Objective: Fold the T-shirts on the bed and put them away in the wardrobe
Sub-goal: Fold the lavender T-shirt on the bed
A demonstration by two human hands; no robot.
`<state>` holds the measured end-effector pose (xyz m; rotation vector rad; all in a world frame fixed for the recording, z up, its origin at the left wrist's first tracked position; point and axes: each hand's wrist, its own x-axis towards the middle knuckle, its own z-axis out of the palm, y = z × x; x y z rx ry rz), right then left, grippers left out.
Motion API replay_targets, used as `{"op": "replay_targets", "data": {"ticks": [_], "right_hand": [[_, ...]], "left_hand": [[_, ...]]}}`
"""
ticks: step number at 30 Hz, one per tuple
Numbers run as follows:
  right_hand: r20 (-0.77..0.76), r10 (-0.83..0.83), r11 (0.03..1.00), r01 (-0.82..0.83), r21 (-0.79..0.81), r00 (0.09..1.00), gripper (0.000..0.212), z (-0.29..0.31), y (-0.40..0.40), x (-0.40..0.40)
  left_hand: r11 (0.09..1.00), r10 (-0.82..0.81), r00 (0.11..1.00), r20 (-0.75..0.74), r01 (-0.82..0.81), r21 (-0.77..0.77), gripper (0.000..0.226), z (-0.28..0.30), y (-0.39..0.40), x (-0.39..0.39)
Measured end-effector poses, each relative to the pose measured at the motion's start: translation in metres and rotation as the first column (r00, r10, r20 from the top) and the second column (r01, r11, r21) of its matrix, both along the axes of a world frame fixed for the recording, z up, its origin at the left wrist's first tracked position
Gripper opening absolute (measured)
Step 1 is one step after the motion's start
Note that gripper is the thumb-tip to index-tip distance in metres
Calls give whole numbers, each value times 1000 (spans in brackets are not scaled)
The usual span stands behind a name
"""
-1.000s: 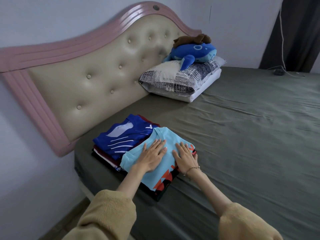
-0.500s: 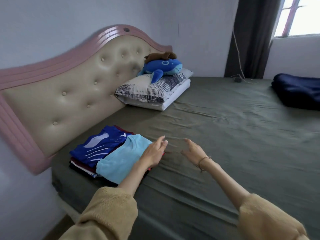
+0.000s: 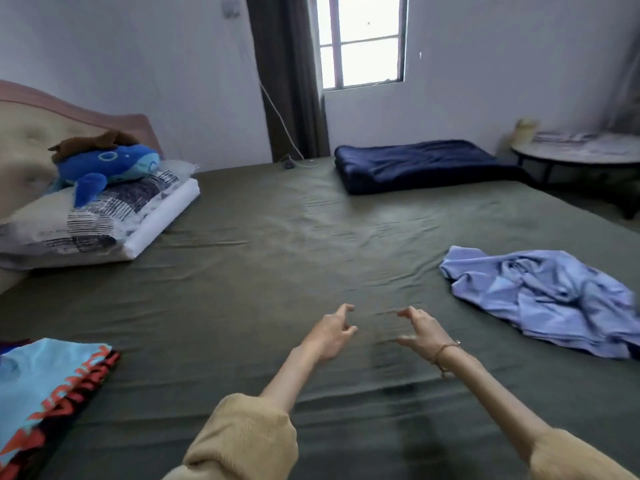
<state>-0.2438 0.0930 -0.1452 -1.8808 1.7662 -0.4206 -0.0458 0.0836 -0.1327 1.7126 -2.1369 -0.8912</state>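
A crumpled lavender-blue T-shirt lies unfolded on the right side of the bed. The folded light-blue T-shirt with red lettering tops a pile at the lower left edge of the view. My left hand and my right hand hover side by side over the bare green sheet in the middle. Their fingers are loosely curled and hold nothing. The crumpled shirt lies to the right of my right hand, apart from it.
Pillows with a blue plush whale lie at the headboard on the left. A folded navy blanket sits at the far side under the window. A round side table stands at the far right.
Both hands left the folded pile and moved right over the bare sheet. The view swung right, bringing the crumpled lavender shirt into sight and pushing the pile to the left edge.
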Motion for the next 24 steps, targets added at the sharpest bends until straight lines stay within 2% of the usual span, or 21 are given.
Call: {"op": "replay_targets", "data": {"ticks": [4, 9, 14, 17, 19, 22, 24], "right_hand": [[-19, -201, 979, 201, -22, 979, 47, -16, 10, -99], [-54, -406, 914, 404, -49, 912, 44, -34, 20, -199], [-206, -402, 910, 415, 18, 892, 45, -50, 28, -252], [-278, -367, 918, 393, 44, 888, 44, -56, 27, -268], [-292, -349, 926, 375, 35, 890, 46, -60, 23, -272], [-277, -374, 924, 381, -29, 885, 45, -63, 22, -272], [-190, -471, 880, 446, -164, 861, 35, -59, 22, -268]], "left_hand": [[983, -185, 982, 33, 185, -8, 46, -14, -9, -101], [933, -350, 931, 106, 356, -46, 50, -34, -20, -199], [873, -447, 874, 188, 473, -121, 61, -44, -28, -260], [842, -479, 827, 293, 528, -113, 54, -49, -35, -288], [844, -491, 823, 286, 530, -75, 46, -53, -37, -299], [849, -474, 835, 279, 517, -107, 41, -60, -39, -304], [843, -430, 851, 303, 498, -203, 35, -63, -42, -300]]}}
